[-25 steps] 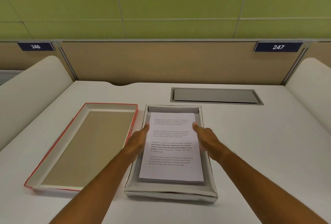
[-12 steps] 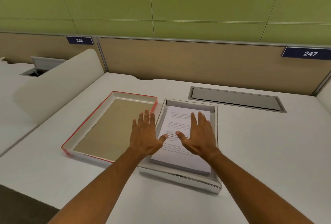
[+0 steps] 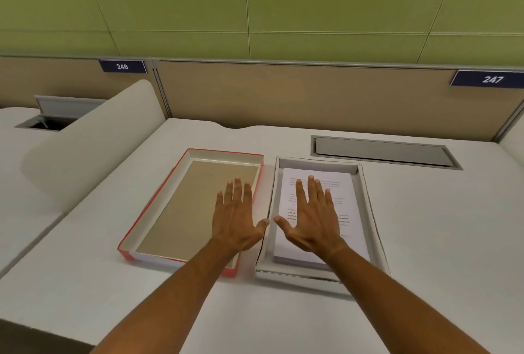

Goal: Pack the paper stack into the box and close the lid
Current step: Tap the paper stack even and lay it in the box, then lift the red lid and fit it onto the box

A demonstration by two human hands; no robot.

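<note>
Paper stack [image 3: 344, 197] seated in box [image 3: 371, 212]; hands released from its edges.
Left hand [image 3: 235, 220] shifted over red-edged lid [image 3: 158, 209], right hand [image 3: 313, 222] above the stack; both flat, nothing gripped. Lid is judged next.

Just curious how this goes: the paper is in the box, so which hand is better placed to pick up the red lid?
Probably the left hand: it is spread open over the red lid, while the right hand is over the paper stack in the box.

Single head-worn view, looking forward and down, close over desk [image 3: 425, 240]
</note>
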